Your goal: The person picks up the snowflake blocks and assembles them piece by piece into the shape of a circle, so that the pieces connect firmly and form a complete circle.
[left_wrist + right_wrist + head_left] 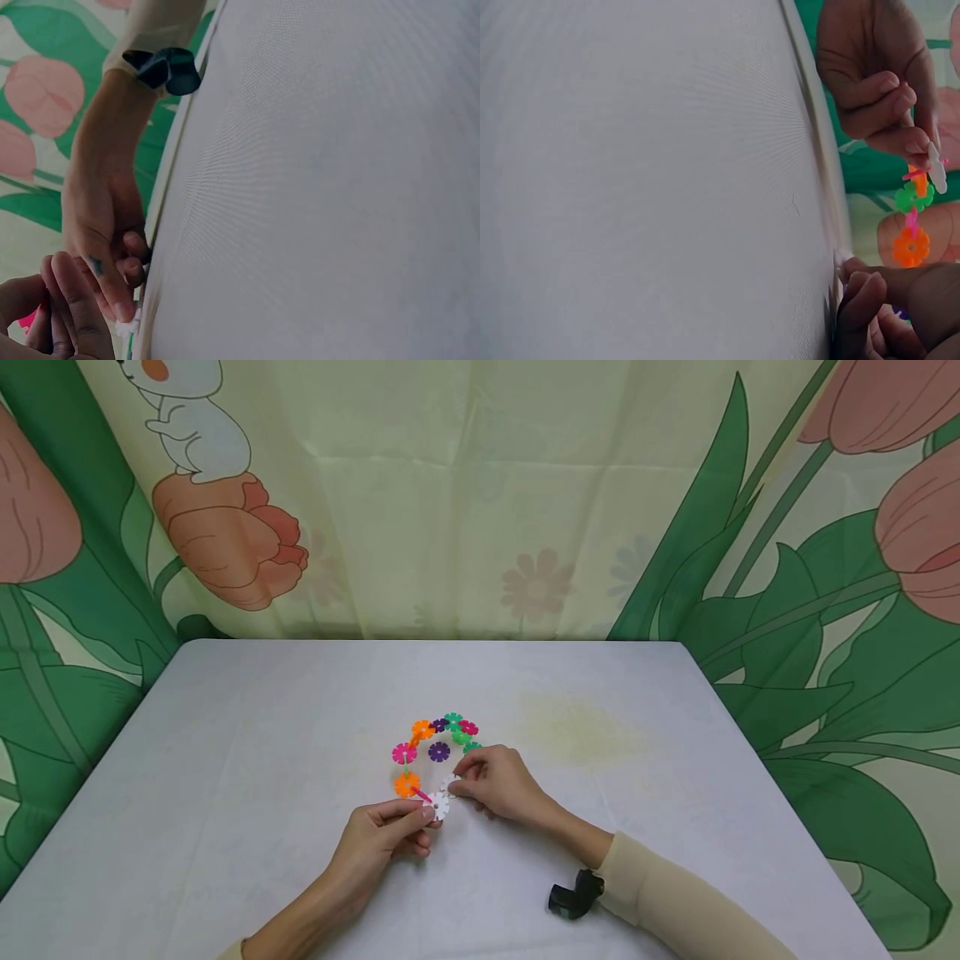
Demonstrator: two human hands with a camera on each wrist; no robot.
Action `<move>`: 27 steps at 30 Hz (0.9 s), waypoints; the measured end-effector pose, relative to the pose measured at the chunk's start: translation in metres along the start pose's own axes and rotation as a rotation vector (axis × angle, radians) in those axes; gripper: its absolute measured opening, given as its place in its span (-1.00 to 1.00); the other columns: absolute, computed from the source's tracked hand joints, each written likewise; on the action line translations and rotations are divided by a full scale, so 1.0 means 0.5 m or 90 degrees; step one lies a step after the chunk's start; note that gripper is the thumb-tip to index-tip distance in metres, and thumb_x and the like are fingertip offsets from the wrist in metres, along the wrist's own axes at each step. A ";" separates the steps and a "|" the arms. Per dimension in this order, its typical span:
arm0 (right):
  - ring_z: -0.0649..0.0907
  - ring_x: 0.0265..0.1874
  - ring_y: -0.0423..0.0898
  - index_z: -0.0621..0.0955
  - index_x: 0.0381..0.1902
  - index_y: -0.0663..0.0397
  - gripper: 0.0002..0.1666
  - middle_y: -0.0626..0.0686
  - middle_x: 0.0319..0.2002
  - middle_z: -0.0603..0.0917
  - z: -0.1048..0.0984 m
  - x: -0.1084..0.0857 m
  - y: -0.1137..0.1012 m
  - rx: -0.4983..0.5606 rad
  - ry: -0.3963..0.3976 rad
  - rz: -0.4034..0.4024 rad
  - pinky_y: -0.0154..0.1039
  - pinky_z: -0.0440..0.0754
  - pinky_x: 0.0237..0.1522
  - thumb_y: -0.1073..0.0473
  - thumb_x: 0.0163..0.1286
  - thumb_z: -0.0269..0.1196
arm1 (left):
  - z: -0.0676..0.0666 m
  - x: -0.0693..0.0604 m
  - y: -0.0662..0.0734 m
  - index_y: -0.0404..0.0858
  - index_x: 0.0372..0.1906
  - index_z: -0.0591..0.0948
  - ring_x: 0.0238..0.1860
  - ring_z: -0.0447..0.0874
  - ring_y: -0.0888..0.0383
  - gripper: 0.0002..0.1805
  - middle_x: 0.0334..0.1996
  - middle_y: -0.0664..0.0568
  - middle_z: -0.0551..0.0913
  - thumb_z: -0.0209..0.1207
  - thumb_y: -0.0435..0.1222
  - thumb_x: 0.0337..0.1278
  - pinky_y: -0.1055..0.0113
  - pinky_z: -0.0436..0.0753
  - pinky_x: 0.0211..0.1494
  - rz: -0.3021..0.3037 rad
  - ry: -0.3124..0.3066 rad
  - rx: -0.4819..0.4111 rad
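Observation:
My left hand (386, 835) pinches a white flower-shaped plastic disc (437, 807) between thumb and fingers. A white disc (449, 784) close beside it is pinched by my right hand (501, 783). From the left disc a chain of linked flower discs curves away and round toward the right hand: a pink disc seen edge-on (422, 795), an orange disc (407, 785), a magenta disc (404, 752), another orange disc (423, 729), then purple, green and red ones. In the right wrist view the left hand (881, 90) holds its white disc (937, 169) edge-on.
Inside the curve of the chain lies a single purple disc (438, 752). Everything is on a table with a white cloth (262, 735); a pale yellow stain (581, 727) marks it. A black wrist mount (576, 894) sits on the right sleeve. A printed curtain (450, 527) hangs behind.

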State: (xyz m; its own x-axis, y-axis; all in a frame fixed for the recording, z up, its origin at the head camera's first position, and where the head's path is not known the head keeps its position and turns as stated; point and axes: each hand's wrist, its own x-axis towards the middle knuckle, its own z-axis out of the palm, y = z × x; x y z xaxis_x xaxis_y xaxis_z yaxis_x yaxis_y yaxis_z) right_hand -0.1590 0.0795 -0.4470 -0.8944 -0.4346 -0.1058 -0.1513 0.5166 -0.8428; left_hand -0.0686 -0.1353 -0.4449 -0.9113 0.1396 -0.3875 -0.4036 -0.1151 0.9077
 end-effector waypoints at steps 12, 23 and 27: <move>0.65 -0.73 -0.15 0.80 -0.26 0.05 -0.84 0.01 -0.62 0.71 -0.020 -0.035 0.012 0.037 -0.035 0.033 -0.24 0.71 -0.52 0.09 0.41 0.47 | 0.003 0.002 0.002 -0.38 0.07 0.75 -0.38 0.73 0.20 -0.63 -0.23 0.01 0.87 0.37 -0.16 0.39 0.37 0.82 -0.14 0.002 -0.003 0.004; 0.67 -0.58 -0.17 0.80 -0.24 0.04 -0.88 0.03 -0.46 0.77 -0.027 -0.087 -0.001 0.020 -0.012 -0.057 -0.34 0.66 -0.48 0.11 0.44 0.44 | 0.009 0.001 0.000 -0.38 0.04 0.76 -0.38 0.72 0.18 -0.64 -0.22 -0.03 0.86 0.41 -0.18 0.34 0.35 0.83 -0.12 -0.005 -0.001 0.007; 0.69 -0.57 -0.17 0.82 -0.22 0.01 -0.90 0.04 -0.42 0.81 -0.028 -0.102 -0.006 0.011 -0.006 -0.076 -0.33 0.69 -0.48 0.11 0.43 0.45 | 0.010 0.003 -0.002 -0.39 0.03 0.76 -0.38 0.72 0.17 -0.64 -0.23 -0.02 0.86 0.41 -0.19 0.33 0.34 0.83 -0.13 -0.004 -0.004 0.010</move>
State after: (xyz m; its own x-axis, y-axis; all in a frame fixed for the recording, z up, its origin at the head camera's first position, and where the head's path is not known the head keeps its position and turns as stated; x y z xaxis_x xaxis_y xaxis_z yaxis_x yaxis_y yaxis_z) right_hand -0.1190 0.1104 -0.4315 -0.8661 -0.4997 -0.0088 -0.2498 0.4480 -0.8584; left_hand -0.0691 -0.1302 -0.4454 -0.9082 0.1470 -0.3919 -0.4077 -0.0989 0.9077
